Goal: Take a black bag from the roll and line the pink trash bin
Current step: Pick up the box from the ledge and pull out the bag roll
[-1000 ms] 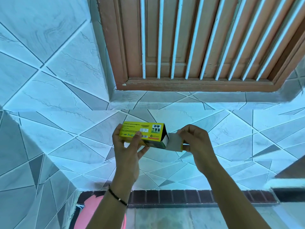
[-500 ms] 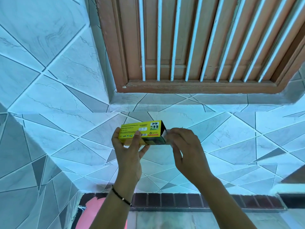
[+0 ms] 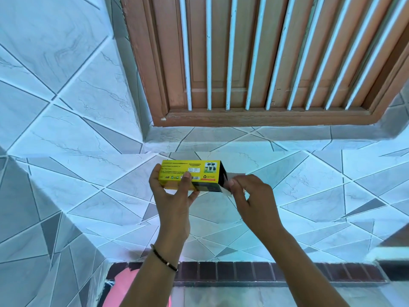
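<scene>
Before tiled wall, left hand [image 3: 174, 200] clasping yellow box [image 3: 190, 173], right hand [image 3: 252, 200] pinching its end flap [image 3: 235, 176]

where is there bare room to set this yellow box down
The tiled ledge below the wooden window frame is bare along its whole length. Lower down, the pink trash bin sits at the left corner by the dark brick strip; floor right of it looks free.

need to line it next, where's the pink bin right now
In the head view the pink trash bin sits at the bottom edge, left of centre, on the floor below the tiled wall, partly hidden by the left forearm.
</scene>
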A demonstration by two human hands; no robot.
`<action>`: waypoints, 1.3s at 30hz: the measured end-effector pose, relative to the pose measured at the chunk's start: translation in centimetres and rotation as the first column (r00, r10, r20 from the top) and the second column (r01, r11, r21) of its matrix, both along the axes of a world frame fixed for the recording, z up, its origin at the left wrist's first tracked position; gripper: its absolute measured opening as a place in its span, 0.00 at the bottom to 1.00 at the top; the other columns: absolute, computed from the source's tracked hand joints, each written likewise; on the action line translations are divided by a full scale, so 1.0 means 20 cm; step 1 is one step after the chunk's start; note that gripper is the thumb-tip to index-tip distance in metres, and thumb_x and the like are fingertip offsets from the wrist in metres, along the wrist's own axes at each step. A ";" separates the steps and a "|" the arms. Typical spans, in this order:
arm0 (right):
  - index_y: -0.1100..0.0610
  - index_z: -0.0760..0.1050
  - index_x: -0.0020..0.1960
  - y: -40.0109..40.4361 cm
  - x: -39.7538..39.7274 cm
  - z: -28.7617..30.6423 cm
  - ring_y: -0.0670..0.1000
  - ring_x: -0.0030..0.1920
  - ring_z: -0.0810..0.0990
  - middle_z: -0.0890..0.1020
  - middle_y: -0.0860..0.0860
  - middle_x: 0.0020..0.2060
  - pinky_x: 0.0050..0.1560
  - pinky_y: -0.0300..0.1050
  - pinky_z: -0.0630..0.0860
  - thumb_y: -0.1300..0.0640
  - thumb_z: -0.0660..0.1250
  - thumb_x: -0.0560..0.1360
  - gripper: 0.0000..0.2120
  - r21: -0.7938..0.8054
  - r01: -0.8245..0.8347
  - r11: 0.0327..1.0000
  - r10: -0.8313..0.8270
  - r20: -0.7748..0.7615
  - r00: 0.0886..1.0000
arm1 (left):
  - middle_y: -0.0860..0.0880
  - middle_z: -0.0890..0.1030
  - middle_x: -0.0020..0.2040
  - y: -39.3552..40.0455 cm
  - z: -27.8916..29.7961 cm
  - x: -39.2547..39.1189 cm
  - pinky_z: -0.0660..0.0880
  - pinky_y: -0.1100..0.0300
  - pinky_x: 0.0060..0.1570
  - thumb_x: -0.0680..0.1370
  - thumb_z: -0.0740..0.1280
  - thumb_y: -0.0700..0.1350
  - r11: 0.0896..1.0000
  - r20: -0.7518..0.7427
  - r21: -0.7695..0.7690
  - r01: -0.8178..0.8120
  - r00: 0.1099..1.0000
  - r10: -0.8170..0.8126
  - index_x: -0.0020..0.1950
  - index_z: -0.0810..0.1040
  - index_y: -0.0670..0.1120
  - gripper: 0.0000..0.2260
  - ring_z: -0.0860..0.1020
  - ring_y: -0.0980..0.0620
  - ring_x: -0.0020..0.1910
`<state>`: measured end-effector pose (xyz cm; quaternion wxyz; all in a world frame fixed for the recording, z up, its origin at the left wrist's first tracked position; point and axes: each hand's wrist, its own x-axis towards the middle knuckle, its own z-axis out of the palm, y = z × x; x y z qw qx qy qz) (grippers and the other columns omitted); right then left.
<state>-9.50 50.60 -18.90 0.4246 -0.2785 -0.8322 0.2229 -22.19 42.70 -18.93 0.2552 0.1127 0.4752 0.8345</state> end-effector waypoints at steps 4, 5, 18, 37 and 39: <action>0.51 0.73 0.66 0.04 -0.01 0.04 0.40 0.35 0.75 0.80 0.46 0.36 0.40 0.25 0.67 0.61 0.66 0.74 0.20 -0.258 -0.009 0.966 0.026 0.061 0.998 | 0.45 0.70 0.65 0.01 -0.01 0.00 0.82 0.53 0.43 0.74 0.68 0.37 1.000 -0.033 0.013 -0.009 0.999 0.009 0.68 0.62 0.53 0.27 0.76 0.38 0.61; 0.50 0.68 0.69 0.05 -0.01 0.03 0.39 0.35 0.75 0.78 0.46 0.36 0.40 0.23 0.67 0.62 0.67 0.74 0.25 -0.298 -0.012 0.955 0.039 0.083 0.996 | 0.47 0.72 0.63 0.01 -0.01 0.00 0.82 0.53 0.44 0.74 0.68 0.37 1.000 -0.053 0.014 -0.007 0.999 0.008 0.68 0.62 0.53 0.27 0.77 0.40 0.60; 0.59 0.68 0.60 0.12 -0.07 -0.16 0.59 0.50 0.76 0.79 0.60 0.51 0.38 0.42 0.78 0.79 0.61 0.69 0.24 -0.790 -0.552 0.268 -0.140 -0.599 0.789 | 0.48 0.63 0.69 0.11 0.12 0.00 0.74 0.73 0.50 0.71 0.72 0.41 0.969 -0.835 -0.192 -0.154 0.545 -0.079 0.68 0.66 0.53 0.28 0.67 0.58 0.65; 0.55 0.72 0.41 0.45 0.22 -0.05 0.52 0.38 0.84 0.84 0.53 0.38 0.40 0.42 0.81 0.69 0.70 0.65 0.11 -0.668 -0.529 0.524 -0.254 -0.715 0.651 | 0.40 0.70 0.64 0.56 0.07 -0.50 0.73 0.38 0.60 0.62 0.76 0.61 0.962 -0.583 -0.069 -0.263 0.794 0.175 0.67 0.62 0.55 0.39 0.71 0.38 0.64; 0.56 0.72 0.42 0.47 0.22 -0.05 0.52 0.39 0.84 0.84 0.53 0.39 0.41 0.43 0.81 0.70 0.67 0.68 0.11 -0.668 -0.525 0.528 -0.251 -0.713 0.655 | 0.37 0.67 0.65 0.62 0.09 -0.48 0.69 0.58 0.67 0.65 0.76 0.53 0.952 -0.621 -0.082 -0.293 0.763 0.182 0.71 0.60 0.47 0.40 0.67 0.42 0.66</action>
